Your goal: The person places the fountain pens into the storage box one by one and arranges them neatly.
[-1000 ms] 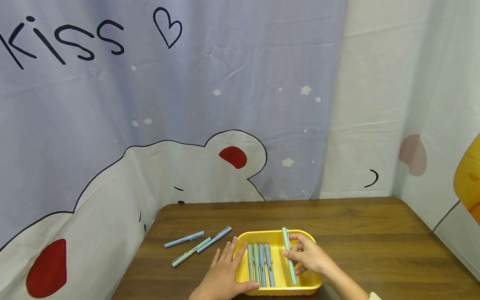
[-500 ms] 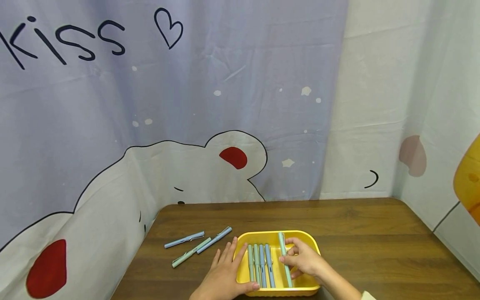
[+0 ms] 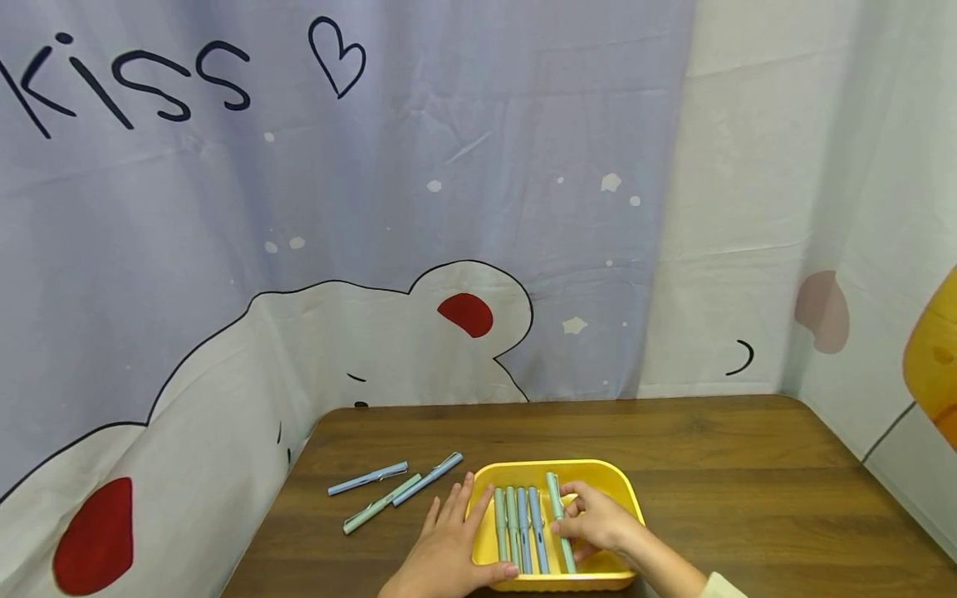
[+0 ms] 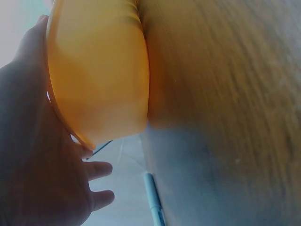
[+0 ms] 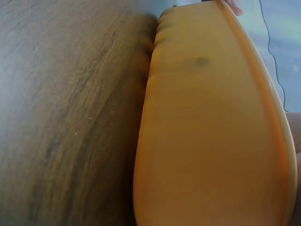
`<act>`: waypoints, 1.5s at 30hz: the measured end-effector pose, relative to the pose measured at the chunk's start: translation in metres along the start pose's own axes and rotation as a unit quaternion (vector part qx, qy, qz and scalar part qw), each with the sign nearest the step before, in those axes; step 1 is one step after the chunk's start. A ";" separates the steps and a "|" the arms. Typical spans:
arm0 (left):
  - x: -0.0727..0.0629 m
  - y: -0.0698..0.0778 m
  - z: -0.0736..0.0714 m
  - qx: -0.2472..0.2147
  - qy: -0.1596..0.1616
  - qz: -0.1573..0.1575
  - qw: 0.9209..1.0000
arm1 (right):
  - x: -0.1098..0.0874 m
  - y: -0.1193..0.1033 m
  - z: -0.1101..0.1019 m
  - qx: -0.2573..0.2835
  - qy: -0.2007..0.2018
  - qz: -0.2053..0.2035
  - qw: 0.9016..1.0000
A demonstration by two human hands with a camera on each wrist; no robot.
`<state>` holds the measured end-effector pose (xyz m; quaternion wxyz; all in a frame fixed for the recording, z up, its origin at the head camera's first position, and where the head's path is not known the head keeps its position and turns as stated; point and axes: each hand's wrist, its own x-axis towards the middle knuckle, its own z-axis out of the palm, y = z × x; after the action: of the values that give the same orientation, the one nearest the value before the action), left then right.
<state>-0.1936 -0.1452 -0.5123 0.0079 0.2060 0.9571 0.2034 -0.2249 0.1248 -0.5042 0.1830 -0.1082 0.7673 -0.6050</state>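
Observation:
In the head view my right hand point(image 3: 601, 522) pinches a pale green capped pen point(image 3: 556, 495) over the inside of a yellow plastic basket point(image 3: 549, 463). The pen leans slightly, clip end away from me. Left of it, several green and blue pens point(image 3: 522, 523) lie side by side in the basket. My left hand point(image 3: 449, 550) rests on the basket's left side, fingers spread along the rim and thumb at the front rim. The left wrist view shows that hand point(image 4: 44, 141) against the basket wall point(image 4: 101, 70). In the right wrist view the basket wall point(image 5: 211, 117) hides most of the right hand.
On the wooden table point(image 3: 710, 465), left of the basket, lie a blue pen point(image 3: 367, 478), a green pen point(image 3: 381, 503) and another blue pen point(image 3: 428, 478); the last two touch or nearly touch. A printed curtain point(image 3: 478, 166) hangs behind the table.
My right hand has carried the green pen leftward and slightly nearer to me inside the basket, closer to the row of pens. The left hand has stayed in place.

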 end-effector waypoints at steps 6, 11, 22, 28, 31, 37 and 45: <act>0.000 0.001 0.000 0.001 -0.001 0.000 1.000 | 0.003 0.002 0.002 -0.008 -0.013 0.011 1.000; 0.000 0.001 0.000 0.003 -0.001 0.000 1.000 | 0.004 0.002 0.004 -0.016 -0.010 0.026 0.999; -0.001 0.002 -0.001 0.003 -0.004 -0.002 1.000 | 0.006 0.001 0.009 -0.063 0.002 0.051 0.997; -0.001 0.003 -0.002 0.003 0.002 0.002 1.000 | 0.006 0.001 0.010 -0.083 0.010 0.046 0.995; -0.001 0.003 -0.002 0.002 0.003 0.005 1.000 | 0.005 0.002 0.011 -0.097 0.014 0.044 0.994; 0.000 0.001 -0.001 0.002 0.000 0.001 1.000 | 0.005 0.003 0.014 -0.110 0.018 0.043 0.993; 0.000 0.002 -0.001 0.008 0.000 0.003 1.000 | 0.003 0.001 0.015 -0.111 0.020 0.030 0.993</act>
<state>-0.1926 -0.1438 -0.5105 0.0054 0.2090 0.9581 0.1958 -0.2208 0.1104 -0.5091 0.1728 -0.0930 0.8362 -0.5121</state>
